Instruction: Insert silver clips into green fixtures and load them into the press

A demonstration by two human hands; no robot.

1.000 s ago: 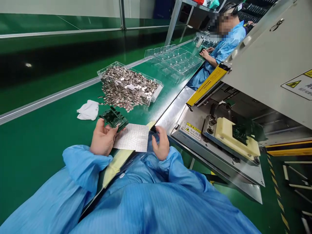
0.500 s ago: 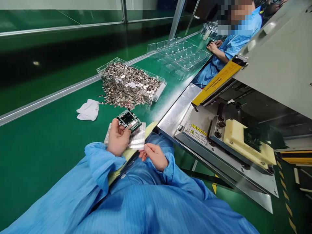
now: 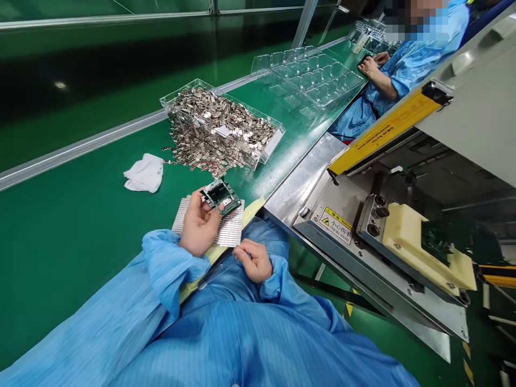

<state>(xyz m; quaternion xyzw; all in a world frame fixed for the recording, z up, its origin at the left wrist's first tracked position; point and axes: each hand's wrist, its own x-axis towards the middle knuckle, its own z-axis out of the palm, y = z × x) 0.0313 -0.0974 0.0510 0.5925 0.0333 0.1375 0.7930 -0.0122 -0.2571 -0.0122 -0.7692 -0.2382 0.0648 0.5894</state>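
My left hand (image 3: 200, 224) grips a small green circuit board (image 3: 221, 196) with a dark rectangular opening, thumb along its near edge. Beneath the board lies a white sheet (image 3: 230, 232) crossed by fine silvery rows, which sits over a pale yellow sheet (image 3: 255, 207) at the table edge. Just beyond the near corner of the striped sheet is my right hand (image 3: 255, 260). Its fingers are curled together in a pinch, and what is between them, if anything, is too small to make out.
A clear tub (image 3: 274, 145) is heaped with small metal pieces, some spilled on the green table (image 3: 80, 236). A white cloth (image 3: 144, 173) lies left. Clear trays (image 3: 310, 80) stand farther back, near a co-worker's hands (image 3: 368, 65). On the right stands a machine with a cream fixture (image 3: 407, 231).
My right hand has drawn slightly away from the striped sheet's corner, its fingers more curled. The board in my left hand has shifted a little right. The whole view has swung slightly.
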